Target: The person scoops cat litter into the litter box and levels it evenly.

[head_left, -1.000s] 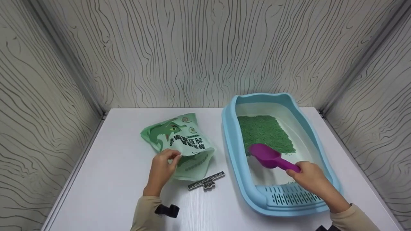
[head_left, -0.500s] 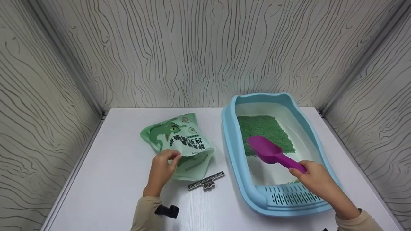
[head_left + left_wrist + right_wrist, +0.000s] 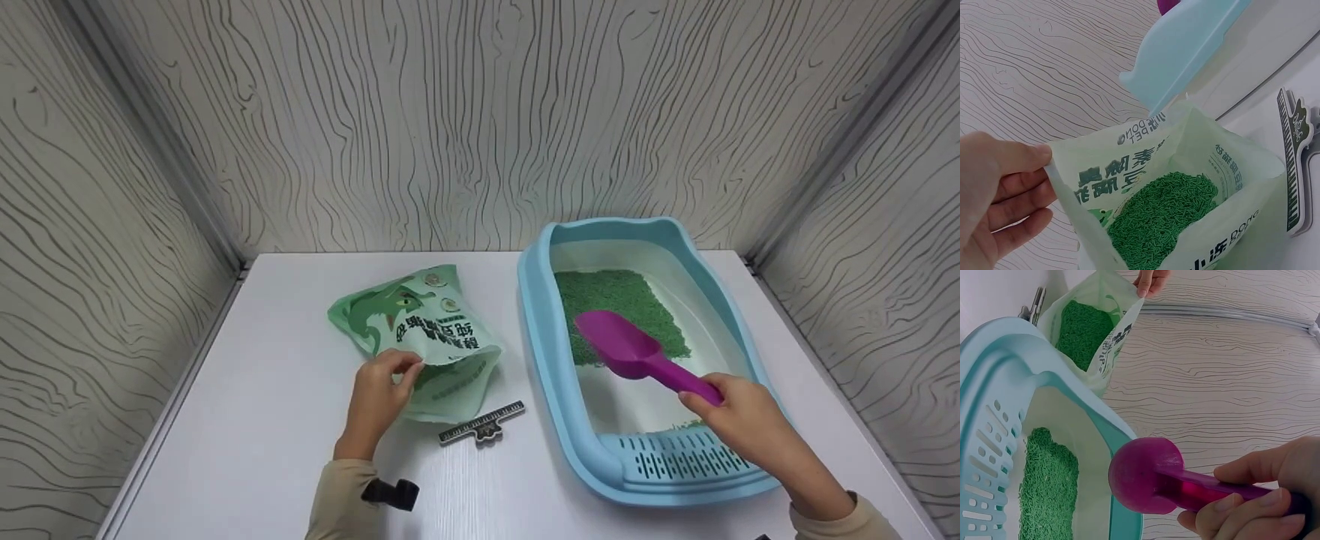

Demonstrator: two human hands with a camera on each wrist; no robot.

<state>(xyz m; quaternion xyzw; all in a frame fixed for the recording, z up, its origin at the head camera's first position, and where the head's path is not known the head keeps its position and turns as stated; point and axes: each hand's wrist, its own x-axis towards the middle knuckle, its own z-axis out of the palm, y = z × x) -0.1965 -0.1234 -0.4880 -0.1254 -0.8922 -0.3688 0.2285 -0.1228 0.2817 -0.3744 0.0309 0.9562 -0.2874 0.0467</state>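
Observation:
A green cat litter bag (image 3: 439, 315) lies on the table with its mouth open. My left hand (image 3: 381, 394) pinches the edge of that mouth between thumb and fingers. Green pellets (image 3: 1162, 219) show inside the bag in the left wrist view. My right hand (image 3: 750, 420) grips the handle of a purple scoop (image 3: 619, 346), held above the blue litter box (image 3: 538, 330). The scoop's bare purple inside faces up in the head view, while its rounded back shows in the right wrist view. Green litter (image 3: 619, 296) covers part of the box floor beneath it.
A dark metal clip (image 3: 484, 425) lies on the white table (image 3: 262, 420) between bag and box. The box's front has a slotted ledge (image 3: 682, 457). Wood-patterned walls (image 3: 420, 135) enclose the table at the back and both sides.
My right hand has shifted slightly to the right, and the scoop has risen and tilted, its bowl now higher in the head view. The left hand and bag look unchanged.

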